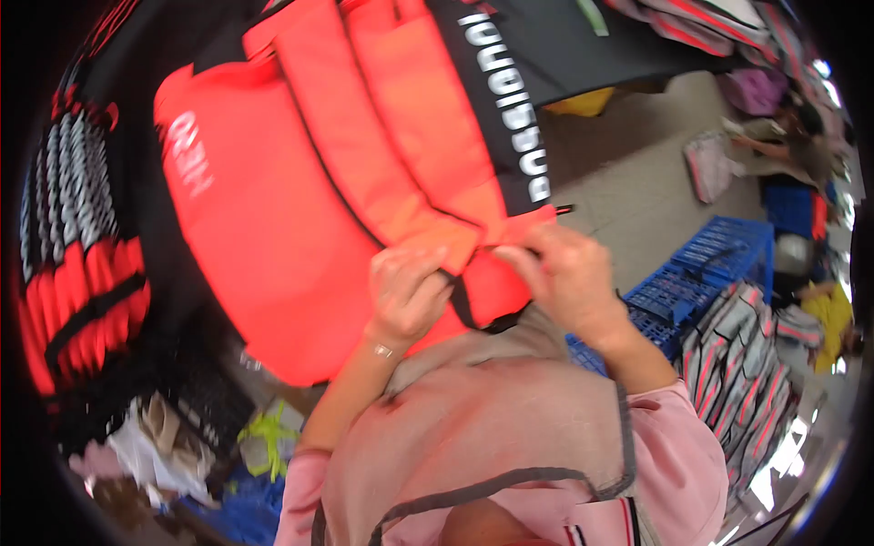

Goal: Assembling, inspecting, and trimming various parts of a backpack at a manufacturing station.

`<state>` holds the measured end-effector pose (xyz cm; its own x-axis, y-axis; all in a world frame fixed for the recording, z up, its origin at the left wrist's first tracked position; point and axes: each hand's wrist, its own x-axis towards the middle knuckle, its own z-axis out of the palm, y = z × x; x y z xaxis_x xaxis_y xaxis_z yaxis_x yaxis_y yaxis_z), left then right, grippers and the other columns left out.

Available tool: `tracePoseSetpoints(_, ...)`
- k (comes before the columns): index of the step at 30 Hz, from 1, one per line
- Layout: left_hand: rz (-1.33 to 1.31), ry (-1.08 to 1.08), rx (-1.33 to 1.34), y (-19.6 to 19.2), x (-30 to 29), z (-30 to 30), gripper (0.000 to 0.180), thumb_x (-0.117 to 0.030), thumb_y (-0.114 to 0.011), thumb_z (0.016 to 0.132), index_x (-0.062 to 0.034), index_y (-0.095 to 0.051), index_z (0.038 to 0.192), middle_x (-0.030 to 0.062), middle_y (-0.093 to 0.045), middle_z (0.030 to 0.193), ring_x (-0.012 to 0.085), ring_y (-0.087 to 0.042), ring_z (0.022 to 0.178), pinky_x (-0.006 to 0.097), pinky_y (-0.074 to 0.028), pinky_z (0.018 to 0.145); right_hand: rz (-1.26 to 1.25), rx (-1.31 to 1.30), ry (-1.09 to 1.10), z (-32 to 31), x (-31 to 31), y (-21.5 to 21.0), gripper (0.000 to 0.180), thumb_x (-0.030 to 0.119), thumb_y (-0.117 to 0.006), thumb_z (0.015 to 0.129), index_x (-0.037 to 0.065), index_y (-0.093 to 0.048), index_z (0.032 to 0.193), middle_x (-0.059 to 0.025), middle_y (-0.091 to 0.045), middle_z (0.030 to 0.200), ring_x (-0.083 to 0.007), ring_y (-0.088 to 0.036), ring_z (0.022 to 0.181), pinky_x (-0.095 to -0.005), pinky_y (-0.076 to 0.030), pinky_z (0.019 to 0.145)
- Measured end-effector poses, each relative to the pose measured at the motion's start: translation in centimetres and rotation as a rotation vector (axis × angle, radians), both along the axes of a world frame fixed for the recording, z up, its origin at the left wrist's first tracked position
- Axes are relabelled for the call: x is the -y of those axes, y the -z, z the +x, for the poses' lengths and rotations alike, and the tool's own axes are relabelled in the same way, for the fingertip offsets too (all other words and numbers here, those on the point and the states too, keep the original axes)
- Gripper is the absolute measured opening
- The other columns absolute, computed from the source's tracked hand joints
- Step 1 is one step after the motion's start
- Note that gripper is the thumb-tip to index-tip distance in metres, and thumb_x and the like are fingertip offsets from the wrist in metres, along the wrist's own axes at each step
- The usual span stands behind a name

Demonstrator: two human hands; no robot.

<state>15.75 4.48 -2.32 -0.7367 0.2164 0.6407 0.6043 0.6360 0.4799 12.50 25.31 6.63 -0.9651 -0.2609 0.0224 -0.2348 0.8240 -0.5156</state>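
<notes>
A large red-orange bag (273,209) with black piping, a black side panel and white lettering lies spread in front of me. My left hand (407,289) is closed on the bag's near edge, its fingertips at the lower corner of an orange pocket section. To its right, my right hand (569,280) pinches the bag's edge beside the black panel, where a thin dark strip shows at the thumb. Between my hands a black strap (462,302) hangs down toward my apron. What lies under my fingertips is partly hidden.
A stack of red and black bags (86,300) stands at the left. Blue plastic crates (674,291) and piled grey-and-red striped bags (742,364) are on the right. Cloth scraps (159,446) lie lower left. Another person (792,146) is at the far right.
</notes>
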Motion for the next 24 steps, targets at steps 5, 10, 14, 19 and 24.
tracePoseSetpoints(5, 0.070, -0.024, -0.003, 1.2, 0.3, -0.3, 0.024, 0.001, -0.085, 0.065, -0.0022, -0.066, 0.081, 0.0100, -0.066, 0.099, 0.0286, -0.059, 0.083, 0.040, -0.045, 0.071, 0.012, -0.118, -0.010, 0.3, 1.2, 2.6, 0.026, 0.033, -0.072, 0.084, 0.008, -0.065, 0.085, -0.0106, -0.065, 0.074, -0.0291, -0.066, 0.068, -0.0405, -0.052, 0.056)
tracePoseSetpoints(10, 0.301, -0.116, 0.227, -1.6, -0.3, 0.6, 0.021, 0.003, -0.082, 0.068, -0.0001, -0.067, 0.083, 0.0106, -0.065, 0.100, 0.0257, -0.057, 0.085, 0.036, -0.046, 0.074, -0.189, 0.099, 0.090, -1.1, -0.5, 1.4, 0.025, 0.029, -0.067, 0.089, 0.006, -0.060, 0.092, -0.0113, -0.065, 0.071, -0.0313, -0.068, 0.072, -0.0442, -0.052, 0.059)
tracePoseSetpoints(14, 0.483, -0.133, 0.439, -3.4, -0.6, 1.1, 0.019, -0.001, -0.082, 0.068, -0.0013, -0.064, 0.074, 0.0117, -0.065, 0.103, 0.0254, -0.059, 0.091, 0.037, -0.047, 0.083, -0.537, 0.072, 0.303, -3.4, -2.4, 1.3, 0.035, 0.035, -0.071, 0.087, 0.005, -0.058, 0.101, -0.0130, -0.068, 0.085, -0.0312, -0.067, 0.082, -0.0416, -0.052, 0.073)
tracePoseSetpoints(19, 0.297, 0.160, 0.710, -2.5, 0.0, 0.6, 0.028, -0.002, -0.079, 0.070, -0.0014, -0.054, 0.059, 0.0169, -0.065, 0.108, 0.0292, -0.061, 0.100, 0.039, -0.048, 0.090, -0.546, 0.111, 0.305, -4.3, -2.6, 2.1, 0.048, 0.037, -0.078, 0.079, 0.008, -0.054, 0.109, -0.0098, -0.067, 0.093, -0.0278, -0.067, 0.086, -0.0400, -0.052, 0.076)
tracePoseSetpoints(24, 0.378, -0.152, 0.591, -3.2, 5.3, -2.3, 0.015, -0.011, -0.064, 0.087, 0.0011, -0.063, 0.077, 0.0206, -0.063, 0.120, 0.0316, -0.059, 0.109, 0.041, -0.046, 0.095, -0.577, 0.027, 0.409, -4.7, -3.4, 4.3, 0.028, 0.023, -0.075, 0.083, 0.008, -0.060, 0.102, -0.0083, -0.068, 0.082, -0.0259, -0.067, 0.074, -0.0359, -0.051, 0.069)
